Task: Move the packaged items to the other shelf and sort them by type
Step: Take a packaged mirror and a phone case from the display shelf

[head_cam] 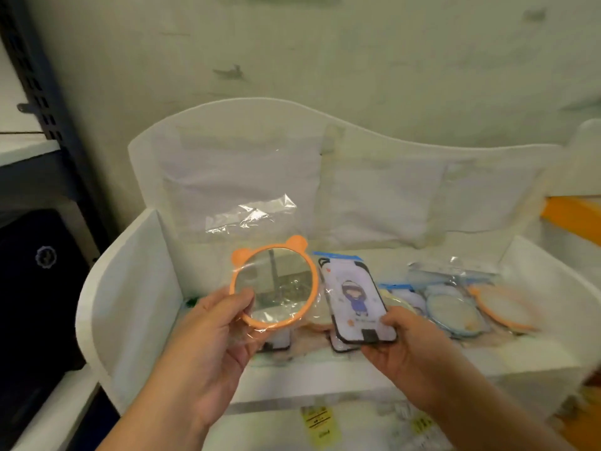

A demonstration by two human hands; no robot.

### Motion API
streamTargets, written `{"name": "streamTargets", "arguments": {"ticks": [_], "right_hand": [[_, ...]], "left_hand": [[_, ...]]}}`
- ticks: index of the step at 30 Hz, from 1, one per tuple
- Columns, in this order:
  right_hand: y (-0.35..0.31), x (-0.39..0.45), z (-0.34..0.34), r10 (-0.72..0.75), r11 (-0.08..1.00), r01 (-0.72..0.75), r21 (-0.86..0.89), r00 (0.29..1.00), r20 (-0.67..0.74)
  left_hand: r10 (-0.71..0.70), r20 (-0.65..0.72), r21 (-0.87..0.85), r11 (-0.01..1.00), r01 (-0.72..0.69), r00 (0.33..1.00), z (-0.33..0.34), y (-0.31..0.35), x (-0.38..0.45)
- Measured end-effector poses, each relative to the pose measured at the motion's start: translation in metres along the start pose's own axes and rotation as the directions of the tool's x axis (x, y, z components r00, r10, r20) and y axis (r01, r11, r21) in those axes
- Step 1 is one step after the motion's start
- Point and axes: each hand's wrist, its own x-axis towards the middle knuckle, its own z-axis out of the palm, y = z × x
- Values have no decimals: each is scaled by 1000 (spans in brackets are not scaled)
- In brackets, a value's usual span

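Note:
My left hand [211, 323] holds a round orange bear-eared mirror [274, 284] in a clear bag, thumb on its lower left rim. Just to its right, my right hand [400, 336] grips the lower end of a packaged phone case [354, 294] printed with a cartoon girl. Both are held over a white shelf tray [130, 288]. On the tray's right lie a blue-rimmed mirror [455, 314] and another orange-rimmed mirror [500, 307], both bagged. More dark-edged phone cases [341, 345] lie flat under my hands, partly hidden.
An empty clear plastic bag [250, 216] leans against the tray's tall curved back wall [374, 177]. A dark metal shelf upright [35, 83] and a black bag [35, 288] stand at the left. Yellow price labels [318, 421] sit below the tray's front. An orange surface [572, 216] shows at the right.

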Motion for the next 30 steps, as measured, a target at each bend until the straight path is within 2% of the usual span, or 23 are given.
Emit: {"name": "streamTargets", "arguments": {"ticks": [5,9,13,19,23,30], "right_hand": [[-37,-51,-53,-101,995,100,-23,994,-46],[-65,-105,-109,-140,985,130,-116,987,-83],[-94,-165,-158,-222,970,204,-132,965,-139],[-116,-233,-232,-357,934,338,-114,894,-271],[-128,-262,-277,-428,900,429,-83,827,-364],[-169,-288,-349,-463,843,538,14,737,-492]], "left_hand": [[-24,81,59,998,19,996,46,-23,-21],[-85,76,50,995,81,993,93,-53,-53],[-160,81,38,987,158,984,139,-93,-88],[-225,98,54,974,221,969,206,-162,-143],[-270,163,164,956,243,949,248,-199,-171],[-336,285,329,914,238,897,329,-251,-194]]}}
